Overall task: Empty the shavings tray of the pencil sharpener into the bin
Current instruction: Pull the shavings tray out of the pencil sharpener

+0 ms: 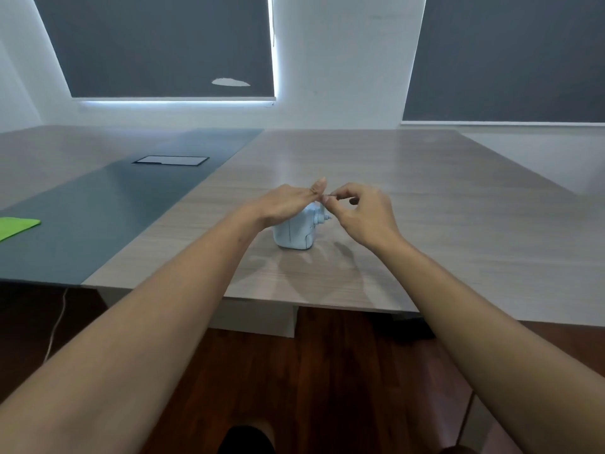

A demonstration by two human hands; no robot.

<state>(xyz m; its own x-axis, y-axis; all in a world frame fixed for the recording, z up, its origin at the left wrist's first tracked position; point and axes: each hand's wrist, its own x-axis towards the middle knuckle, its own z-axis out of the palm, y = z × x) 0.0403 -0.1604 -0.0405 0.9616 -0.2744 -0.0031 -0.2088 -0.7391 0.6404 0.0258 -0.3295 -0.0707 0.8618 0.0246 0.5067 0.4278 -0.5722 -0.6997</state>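
A pale blue pencil sharpener (294, 235) stands upright on the wooden table (409, 198), near the front edge. A small knob sticks out of its right side. My left hand (288, 204) lies over the sharpener's top, holding it down, with one finger pointing up past it. My right hand (363, 214) hovers just right of the sharpener's top, thumb and forefinger pinched together close to my left fingertip. I cannot tell whether anything sits in that pinch. The shavings tray is not distinguishable, and no bin is in view.
A dark grey strip (108, 204) runs down the table's left part, with a cable hatch (170, 160) set in it. A green sheet (16, 226) lies at the far left. Below the table's front edge are a dark wooden floor (327, 371) and a white cable (55, 326).
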